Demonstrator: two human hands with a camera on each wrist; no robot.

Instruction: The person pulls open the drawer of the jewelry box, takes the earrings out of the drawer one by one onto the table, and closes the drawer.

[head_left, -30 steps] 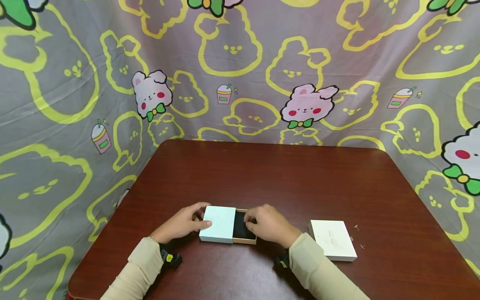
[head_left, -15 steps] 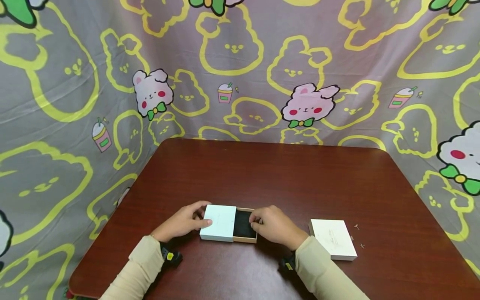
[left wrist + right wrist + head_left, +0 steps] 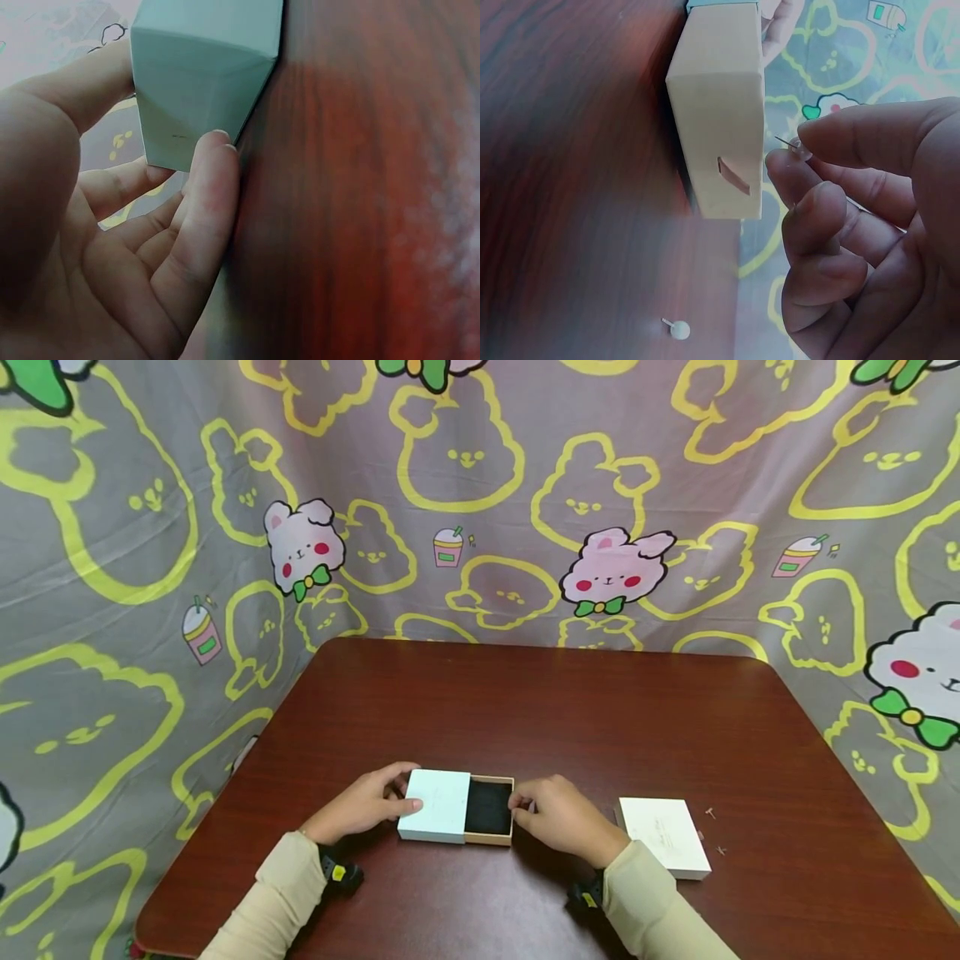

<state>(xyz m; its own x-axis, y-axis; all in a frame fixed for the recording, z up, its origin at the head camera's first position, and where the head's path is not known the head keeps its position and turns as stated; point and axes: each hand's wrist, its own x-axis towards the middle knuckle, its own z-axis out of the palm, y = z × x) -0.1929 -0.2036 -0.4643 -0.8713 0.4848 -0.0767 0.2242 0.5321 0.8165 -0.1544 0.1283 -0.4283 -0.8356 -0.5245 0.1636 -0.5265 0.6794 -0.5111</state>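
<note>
A pale blue drawer box (image 3: 435, 803) lies on the table with its inner tray (image 3: 487, 839) slid partly out to the right. Black padding (image 3: 487, 808) lines that tray. My left hand (image 3: 358, 807) grips the closed end, thumb on top and fingers around the side; the left wrist view shows fingertips against the end face (image 3: 176, 120). By the tray's right end, my right hand (image 3: 566, 818) pinches a small stud earring (image 3: 801, 150) between thumb and forefinger. Its thin metal post and clear end show in the right wrist view.
To the right lies a white lidded box (image 3: 663, 835) with faint print. Two tiny pieces, one upper (image 3: 710, 812) and one lower (image 3: 722, 850), lie beside it. A white pearl-like stud (image 3: 679, 330) rests on the brown table (image 3: 525, 710). Patterned cloth (image 3: 510, 493) hangs behind.
My right hand has moved right, from over the black padding to the tray's outer end. The left hand and the box have stayed about where they were.
</note>
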